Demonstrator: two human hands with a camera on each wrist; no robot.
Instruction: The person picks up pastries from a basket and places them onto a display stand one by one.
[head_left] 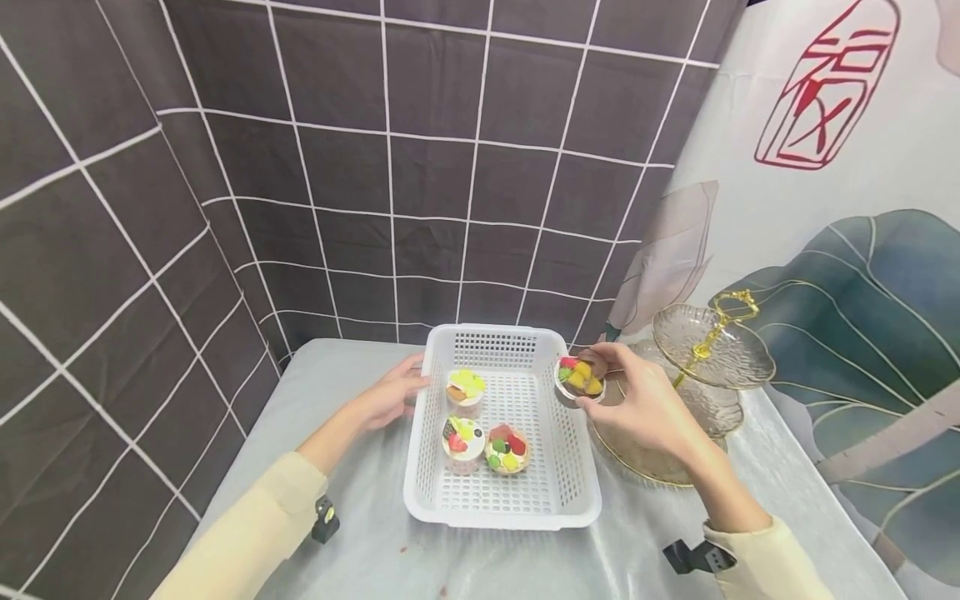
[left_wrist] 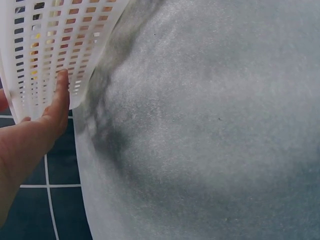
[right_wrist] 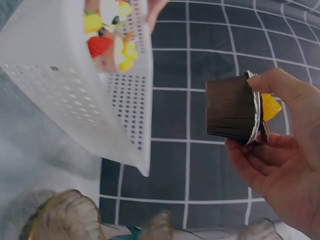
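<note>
In the head view, my right hand (head_left: 648,404) holds a cupcake (head_left: 579,379) in a dark brown pleated cup, topped with red, green and yellow fruit pieces. Thumb and fingers grip its upper edge, and it hovers over the right rim of a white plastic basket (head_left: 502,521). The right wrist view shows the brown cup (right_wrist: 229,107) tipped sideways, clear of the basket wall. My left hand (head_left: 392,392) touches the basket's left side, with a straight finger along the perforated wall in the left wrist view. Inside sit a yellow-topped cupcake (head_left: 466,390), a white-creamed cupcake (head_left: 463,442) and a fruit-covered cupcake (head_left: 507,450).
Right of the basket stands a tiered glass stand with gold trim; its upper plate (head_left: 675,333) is partly behind the gold handle. A grey cloth (head_left: 360,508) covers the table. Dark gridded fabric (head_left: 427,175) hangs behind and at left.
</note>
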